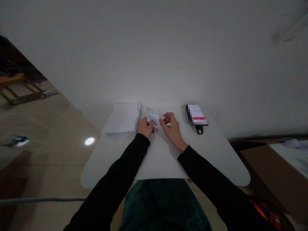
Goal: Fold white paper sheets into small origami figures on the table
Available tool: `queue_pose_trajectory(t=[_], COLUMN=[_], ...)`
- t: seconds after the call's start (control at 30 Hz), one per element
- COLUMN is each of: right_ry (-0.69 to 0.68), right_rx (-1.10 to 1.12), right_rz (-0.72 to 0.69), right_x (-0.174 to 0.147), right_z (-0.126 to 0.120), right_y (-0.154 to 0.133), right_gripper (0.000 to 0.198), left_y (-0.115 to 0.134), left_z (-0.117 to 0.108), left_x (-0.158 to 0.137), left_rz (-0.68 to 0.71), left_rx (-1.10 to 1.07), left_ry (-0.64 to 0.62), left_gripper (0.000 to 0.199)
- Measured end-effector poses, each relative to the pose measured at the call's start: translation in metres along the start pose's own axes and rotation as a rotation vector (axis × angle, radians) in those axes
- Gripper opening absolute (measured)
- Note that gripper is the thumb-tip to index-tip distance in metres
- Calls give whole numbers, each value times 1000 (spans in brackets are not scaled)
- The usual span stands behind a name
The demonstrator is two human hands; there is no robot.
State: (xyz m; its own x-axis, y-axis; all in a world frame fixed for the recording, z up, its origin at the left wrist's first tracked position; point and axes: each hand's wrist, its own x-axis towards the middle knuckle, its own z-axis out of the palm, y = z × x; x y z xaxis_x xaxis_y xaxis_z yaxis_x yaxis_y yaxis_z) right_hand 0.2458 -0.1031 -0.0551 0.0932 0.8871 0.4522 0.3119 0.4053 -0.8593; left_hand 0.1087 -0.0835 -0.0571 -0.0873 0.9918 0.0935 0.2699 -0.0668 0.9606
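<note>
A small folded piece of white paper is held up above the white table. My left hand is closed on its lower left part, with the thumb pressed on the front. At the paper's right edge is my right hand, its thumb tip at or very near the edge. The right fingers are curved and spread apart; whether they touch the paper I cannot tell. Left of my hands lies a stack of white paper sheets on the table.
A dark phone-like device with a blurred screen and a black loop lies at the table's right. The wall rises behind the table. A cardboard box stands on the right, a wooden stool far left. A grey cable crosses lower left.
</note>
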Motion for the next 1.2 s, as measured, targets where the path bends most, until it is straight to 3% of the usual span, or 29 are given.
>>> queue_pose_trajectory(t=[0.2,0.4,0.67,0.93,1.2], right_ry=[-110,-166,-216,-82,-60], right_rx=[62,160,178,-282,-291], right_rz=[2,62,145,-106,-141], right_x=[0,4,2,3,0], right_z=[0,-2,2,-1,-1], right_y=[2,6,9,9,10], right_gripper=[21,35,26,18,20], left_y=[8,8,-9,-15,-17], left_z=[0,1,1,5,4], left_x=[-2,-3,6,8,9], left_rz=[-92,-82,65,141,155], left_rx=[-27,-12,113,157,206], left_ry=[-61,-181,-87,-107,-128], left_gripper=[5,15,20,17,19])
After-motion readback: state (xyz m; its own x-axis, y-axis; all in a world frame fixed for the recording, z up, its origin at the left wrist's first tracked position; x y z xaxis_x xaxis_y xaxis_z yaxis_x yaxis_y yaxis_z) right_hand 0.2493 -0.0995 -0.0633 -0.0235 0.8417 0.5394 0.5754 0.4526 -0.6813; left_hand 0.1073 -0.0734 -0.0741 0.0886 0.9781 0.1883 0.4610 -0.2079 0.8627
